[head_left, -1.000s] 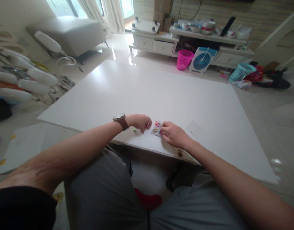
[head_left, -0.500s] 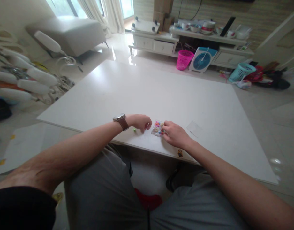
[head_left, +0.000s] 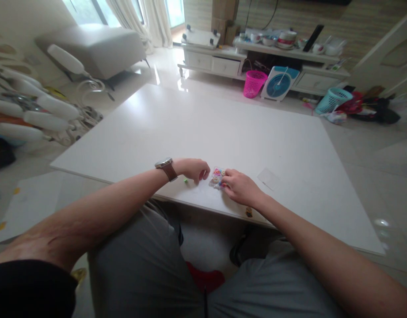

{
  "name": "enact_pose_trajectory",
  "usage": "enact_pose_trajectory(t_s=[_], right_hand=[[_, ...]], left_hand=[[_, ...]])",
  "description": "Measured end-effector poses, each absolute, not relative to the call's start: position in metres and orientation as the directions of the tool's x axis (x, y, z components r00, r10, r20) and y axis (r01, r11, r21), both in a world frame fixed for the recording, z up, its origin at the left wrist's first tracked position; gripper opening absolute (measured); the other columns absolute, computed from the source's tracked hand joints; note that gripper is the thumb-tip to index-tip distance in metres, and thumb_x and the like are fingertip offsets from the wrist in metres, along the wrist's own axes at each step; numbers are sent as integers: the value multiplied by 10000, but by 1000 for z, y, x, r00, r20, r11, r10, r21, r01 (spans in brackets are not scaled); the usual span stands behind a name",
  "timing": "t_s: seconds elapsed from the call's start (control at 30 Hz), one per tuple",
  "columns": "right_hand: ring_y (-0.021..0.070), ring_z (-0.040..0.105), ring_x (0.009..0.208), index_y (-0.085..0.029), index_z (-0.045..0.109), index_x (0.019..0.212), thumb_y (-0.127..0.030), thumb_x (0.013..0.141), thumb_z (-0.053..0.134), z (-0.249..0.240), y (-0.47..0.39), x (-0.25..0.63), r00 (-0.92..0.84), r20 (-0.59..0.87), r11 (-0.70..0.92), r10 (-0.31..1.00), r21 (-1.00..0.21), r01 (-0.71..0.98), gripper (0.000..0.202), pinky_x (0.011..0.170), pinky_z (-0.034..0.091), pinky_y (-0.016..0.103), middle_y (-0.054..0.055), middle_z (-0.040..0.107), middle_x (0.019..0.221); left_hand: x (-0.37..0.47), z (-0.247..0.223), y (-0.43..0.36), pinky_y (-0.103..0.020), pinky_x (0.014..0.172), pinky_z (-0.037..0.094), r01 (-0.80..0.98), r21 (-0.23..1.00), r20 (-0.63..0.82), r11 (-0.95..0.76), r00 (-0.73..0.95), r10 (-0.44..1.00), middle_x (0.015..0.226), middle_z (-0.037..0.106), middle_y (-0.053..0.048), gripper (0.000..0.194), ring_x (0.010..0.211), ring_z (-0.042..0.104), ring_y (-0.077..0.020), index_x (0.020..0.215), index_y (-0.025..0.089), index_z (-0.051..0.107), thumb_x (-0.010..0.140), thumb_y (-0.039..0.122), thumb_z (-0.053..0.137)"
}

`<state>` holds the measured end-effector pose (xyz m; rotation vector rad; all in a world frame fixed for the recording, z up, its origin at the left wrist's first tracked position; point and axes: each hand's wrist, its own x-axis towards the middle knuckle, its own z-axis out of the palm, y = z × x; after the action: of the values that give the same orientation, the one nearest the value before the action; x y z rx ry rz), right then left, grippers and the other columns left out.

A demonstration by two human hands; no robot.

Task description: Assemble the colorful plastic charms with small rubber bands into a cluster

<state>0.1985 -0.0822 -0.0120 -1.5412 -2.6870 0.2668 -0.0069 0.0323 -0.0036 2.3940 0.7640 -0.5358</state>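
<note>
A small clear compartment box (head_left: 216, 179) of colourful little pieces lies near the table's front edge. My right hand (head_left: 239, 185) reaches over its right side, fingers closed together down at the compartments; what they pinch is hidden. Left of the box, my left hand (head_left: 195, 170) rests low over the table with curled fingers, and I cannot make out anything in them. A tiny green piece (head_left: 185, 180) lies beneath the left wrist. A yellow and black figure piece (head_left: 249, 212) lies by the front edge, below my right wrist. A clear flat lid (head_left: 268, 178) lies right of the box.
The large white table (head_left: 196, 123) stretches ahead. Beyond it are a pink basket (head_left: 254, 84), a blue and white fan (head_left: 278, 84), a teal basket (head_left: 334, 100) and a cabinet (head_left: 226, 65) with dishes. A lamp with white shades (head_left: 57, 106) stands at the left.
My right hand has shifted very slightly left over the box. The left hand stays almost in place; the pieces and lid have not moved.
</note>
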Motion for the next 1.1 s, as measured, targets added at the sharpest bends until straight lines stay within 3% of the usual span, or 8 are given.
enact_pose_trajectory(t_s=[0.4, 0.73, 0.87, 1.1], right_hand=[[195, 553, 989, -167, 687, 991, -242, 924, 522, -13, -80, 198, -469, -94, 449, 878, -178, 876, 193, 837, 421, 271, 84, 599, 1018], [174, 579, 922, -189, 692, 931, -370, 956, 522, -18, -80, 190, -290, -70, 276, 955, -163, 947, 250, 748, 421, 256, 64, 627, 988], [182, 604, 890, -175, 708, 872, -335, 954, 494, -16, -76, 180, -238, -86, 223, 967, -154, 963, 279, 725, 432, 262, 77, 660, 965], [211, 644, 907, -151, 719, 949, -283, 884, 532, -10, -69, 167, -143, -141, 121, 980, -154, 981, 238, 771, 460, 270, 123, 698, 1006]], left_hand=[[-6, -1, 30, -202, 613, 398, 633, 388, -529, -670, 748, 400, 877, 722, 0, 298, 697, 593, -111, 923, 169, 688, 635, 94, 698], [-6, -3, 31, -202, 612, 395, 629, 388, -522, -674, 752, 402, 867, 721, 6, 280, 706, 598, -114, 906, 179, 682, 637, 99, 695], [-3, 0, 29, -206, 612, 394, 647, 365, -538, -669, 734, 416, 868, 722, 12, 297, 702, 597, -116, 907, 182, 685, 626, 86, 692], [-4, -2, 28, -217, 631, 404, 649, 359, -530, -671, 733, 426, 837, 720, 10, 306, 695, 596, -123, 908, 187, 699, 625, 76, 668]])
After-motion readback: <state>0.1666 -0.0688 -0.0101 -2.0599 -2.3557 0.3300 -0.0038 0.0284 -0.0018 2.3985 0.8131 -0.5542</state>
